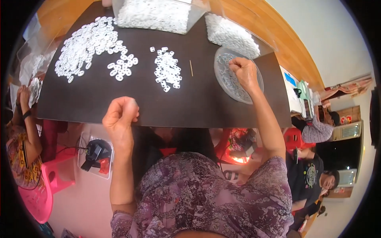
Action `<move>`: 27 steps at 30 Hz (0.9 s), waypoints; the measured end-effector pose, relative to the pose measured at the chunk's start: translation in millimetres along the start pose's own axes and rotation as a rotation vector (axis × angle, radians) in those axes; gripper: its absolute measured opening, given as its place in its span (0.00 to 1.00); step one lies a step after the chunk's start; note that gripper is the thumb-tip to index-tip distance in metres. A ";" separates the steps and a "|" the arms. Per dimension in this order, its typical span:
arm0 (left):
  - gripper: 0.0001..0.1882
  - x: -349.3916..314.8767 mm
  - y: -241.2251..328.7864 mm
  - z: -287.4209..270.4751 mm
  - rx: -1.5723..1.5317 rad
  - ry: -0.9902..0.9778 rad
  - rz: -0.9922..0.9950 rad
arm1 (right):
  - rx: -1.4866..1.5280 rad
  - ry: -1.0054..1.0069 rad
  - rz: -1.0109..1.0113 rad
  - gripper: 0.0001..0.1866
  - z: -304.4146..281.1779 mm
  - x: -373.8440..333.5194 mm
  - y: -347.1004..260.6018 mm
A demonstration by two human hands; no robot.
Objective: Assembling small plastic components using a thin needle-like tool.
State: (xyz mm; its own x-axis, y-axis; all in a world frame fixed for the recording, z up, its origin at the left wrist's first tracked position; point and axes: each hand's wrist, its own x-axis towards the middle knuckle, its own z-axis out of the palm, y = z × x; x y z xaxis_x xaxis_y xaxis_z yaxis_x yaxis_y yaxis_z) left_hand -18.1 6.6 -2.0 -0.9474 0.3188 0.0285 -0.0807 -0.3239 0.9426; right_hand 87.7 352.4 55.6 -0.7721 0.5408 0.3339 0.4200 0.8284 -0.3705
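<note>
My left hand (122,115) is closed at the table's near edge, thumb pressed on the curled fingers; anything inside is hidden. My right hand (244,73) is pinched over a round clear tub (260,81) of small silvery metal pieces (228,75). What its fingertips hold, if anything, is too small to tell. A small group of white oval plastic pieces (121,67) lies beyond my left hand, beside a large pile of the same ovals (85,45). Between the hands, farther off, is a heap of white squarish plastic pieces (166,69). A thin wooden stick (191,68) lies right of that heap.
The dark table (174,109) carries a clear bin of white pieces (154,16) at the back and another white heap (232,35) at the back right. A person's hands (24,95) show at far left. A pink chair (47,186) stands below; other people are at right.
</note>
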 end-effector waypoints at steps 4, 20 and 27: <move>0.05 0.0 -3.4 1.5 0.026 -0.009 0.011 | 0.000 -0.113 0.024 0.07 -8.6 -18.3 15.8; 0.05 -2.3 0.3 3.0 0.043 0.008 0.013 | -0.213 -0.178 -0.290 0.03 19.3 -12.5 21.6; 0.05 0.2 -2.9 2.3 0.044 0.010 0.012 | -0.153 -0.196 -0.316 0.04 13.5 -12.5 17.4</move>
State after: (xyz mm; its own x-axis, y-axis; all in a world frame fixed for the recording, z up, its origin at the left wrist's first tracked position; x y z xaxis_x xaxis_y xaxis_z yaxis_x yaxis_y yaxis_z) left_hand -17.3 9.7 -4.0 -0.9513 0.3061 0.0363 -0.0562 -0.2880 0.9560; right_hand 98.2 358.1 33.3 -0.9446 0.2305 0.2338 0.2025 0.9695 -0.1378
